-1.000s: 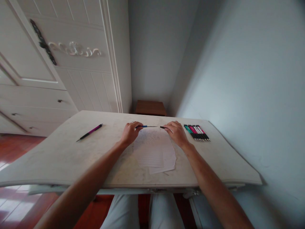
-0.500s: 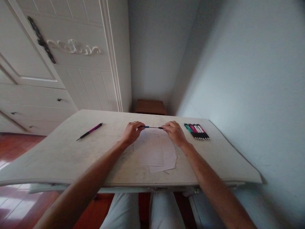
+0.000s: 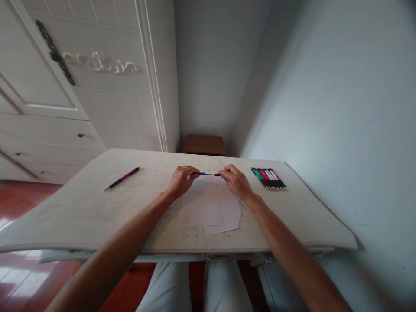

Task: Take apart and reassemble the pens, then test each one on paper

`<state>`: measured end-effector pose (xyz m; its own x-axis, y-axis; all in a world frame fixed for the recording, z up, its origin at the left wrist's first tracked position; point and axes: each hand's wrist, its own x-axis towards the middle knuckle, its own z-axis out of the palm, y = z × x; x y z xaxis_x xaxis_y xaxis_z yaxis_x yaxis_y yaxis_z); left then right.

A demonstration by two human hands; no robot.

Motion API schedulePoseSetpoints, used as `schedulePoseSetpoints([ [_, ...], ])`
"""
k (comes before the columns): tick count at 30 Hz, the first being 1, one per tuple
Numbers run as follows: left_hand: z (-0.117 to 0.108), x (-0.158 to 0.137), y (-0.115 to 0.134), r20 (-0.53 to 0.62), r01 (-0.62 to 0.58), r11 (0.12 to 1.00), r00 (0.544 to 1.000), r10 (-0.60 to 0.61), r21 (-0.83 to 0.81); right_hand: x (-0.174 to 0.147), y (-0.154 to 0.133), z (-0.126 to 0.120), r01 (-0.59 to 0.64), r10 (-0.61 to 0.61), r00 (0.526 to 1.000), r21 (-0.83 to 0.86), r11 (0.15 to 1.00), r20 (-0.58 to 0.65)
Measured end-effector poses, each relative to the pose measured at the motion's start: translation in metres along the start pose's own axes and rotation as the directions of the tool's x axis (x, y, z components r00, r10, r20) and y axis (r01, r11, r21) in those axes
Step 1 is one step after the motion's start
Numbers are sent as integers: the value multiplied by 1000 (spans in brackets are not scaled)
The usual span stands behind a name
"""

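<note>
Moved over the last second: black pen end [image 3: 217, 175], brought from a slight gap up to the tip of the thin refill [image 3: 209, 174]. Clock read from the middle of the paper sheets [image 3: 211, 212] on the table [image 3: 81, 216]. Single pink-and-black pen [image 3: 124, 178]: half past nine. Row of pens [image 3: 269, 179], green, pink and white, black grips: between two and three. White cupboard [image 3: 97, 104]: half past ten. Brown stand [image 3: 206, 144]: twelve. Left hand [image 3: 182, 178], pinched closed on the blue pen body [image 3: 202, 173], at half past ten; right hand [image 3: 236, 181], pinched closed on the black pen end, at half past one, between refill and row. Refill: twelve, between both hands. Fingers cover most of both pen parts; depth of fit unclear. Handwriting illegible.
</note>
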<state>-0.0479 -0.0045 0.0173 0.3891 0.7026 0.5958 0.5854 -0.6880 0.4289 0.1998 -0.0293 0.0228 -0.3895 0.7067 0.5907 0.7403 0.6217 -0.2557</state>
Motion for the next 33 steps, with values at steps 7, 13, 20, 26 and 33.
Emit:
schedulePoseSetpoints([
  [7, 5, -3, 3, 46, -54, 998, 997, 55, -28, 0, -10, 9, 49, -49, 999, 175, 983, -6],
  [13, 5, -4, 5, 29, -47, 998, 998, 48, -41, 1, -13, 11, 27, -11, 998, 297, 954, -55],
  [20, 4, -3, 6, -10, -66, 997, 998, 65, -49, 1, -10, 14, -92, 132, 990, 461, 883, -56],
  [26, -1, -3, 12, -38, -177, 984, 983, 177, 6, 2, -14, 15, -155, 194, 981, 539, 828, -16],
  [33, -6, -3, 19, -31, -197, 980, 980, 198, 38, 2, -23, 6, -157, 171, 985, 430, 889, 5],
])
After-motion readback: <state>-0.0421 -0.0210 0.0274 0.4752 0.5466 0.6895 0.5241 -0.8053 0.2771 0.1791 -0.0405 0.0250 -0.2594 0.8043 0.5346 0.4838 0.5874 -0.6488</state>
